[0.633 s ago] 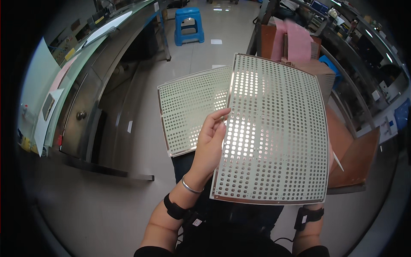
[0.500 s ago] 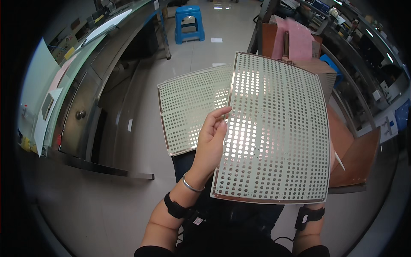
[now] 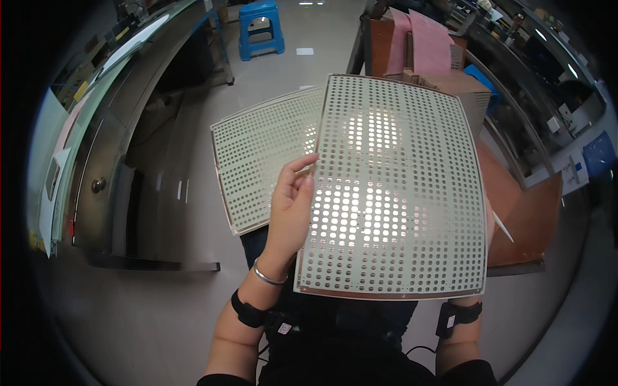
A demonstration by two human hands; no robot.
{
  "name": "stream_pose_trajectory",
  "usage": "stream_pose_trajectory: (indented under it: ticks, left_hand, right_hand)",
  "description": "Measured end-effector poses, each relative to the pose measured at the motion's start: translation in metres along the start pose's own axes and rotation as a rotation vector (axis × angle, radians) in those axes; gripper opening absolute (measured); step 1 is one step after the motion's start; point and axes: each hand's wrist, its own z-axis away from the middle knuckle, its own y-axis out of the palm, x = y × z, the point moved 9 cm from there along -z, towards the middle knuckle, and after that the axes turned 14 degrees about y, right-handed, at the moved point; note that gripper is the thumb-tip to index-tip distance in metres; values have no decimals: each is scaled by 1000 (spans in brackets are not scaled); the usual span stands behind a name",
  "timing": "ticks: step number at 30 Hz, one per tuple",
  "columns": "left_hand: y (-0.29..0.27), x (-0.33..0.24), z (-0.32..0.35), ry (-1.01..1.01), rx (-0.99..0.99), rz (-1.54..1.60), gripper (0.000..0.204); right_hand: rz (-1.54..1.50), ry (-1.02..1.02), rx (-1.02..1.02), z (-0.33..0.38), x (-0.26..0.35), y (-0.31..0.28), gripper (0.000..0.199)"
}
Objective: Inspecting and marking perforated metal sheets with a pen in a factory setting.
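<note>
A large pale-green circuit board panel [image 3: 412, 174], covered in rows of small metal pads, is held up tilted in front of me. My left hand [image 3: 293, 199] grips its left edge, thumb and fingers closed there. At the right edge, my right hand [image 3: 491, 225] supports the panel; most of it is hidden behind the board. A slim white pointed stick [image 3: 503, 228] juts out beside that hand. Behind and left of the held panel lies a similar panel [image 3: 257, 154], apparently with another under it, above my legs.
On the left runs a metal workbench [image 3: 96, 154] with a drawer knob. A blue stool [image 3: 261, 31] stands on the floor ahead. To the right are a brown board surface [image 3: 521, 225], a cardboard stack [image 3: 473, 96] and pink sheets [image 3: 430, 42], with cluttered shelving beyond.
The whole scene has shifted left in view as my head turned slightly. Bright reflections have moved across the panel, which both hands keep holding.
</note>
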Motion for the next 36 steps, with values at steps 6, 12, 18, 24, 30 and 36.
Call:
stream_pose_trajectory:
  ticks: [6,12,18,24,30,36]
  left_hand:
    - [-6,3,-2,13,-1,-23,32]
    - [-1,8,-2,4,18,-80,31]
    - [-8,17,0,-9,23,-132,32]
    - [-11,21,1,-5,32,-168,32]
    - [-13,24,4,9,36,-212,32]
    - [-19,23,6,18,43,-254,33]
  right_hand:
    - [11,25,-41,2,5,-18,38]
    - [21,15,-100,-7,17,-26,39]
    - [14,31,-139,-1,13,-37,40]
    - [88,34,-214,-4,15,-48,45]
    - [50,13,-89,-9,6,-57,45]
    - [118,-19,-149,-8,8,-60,44]
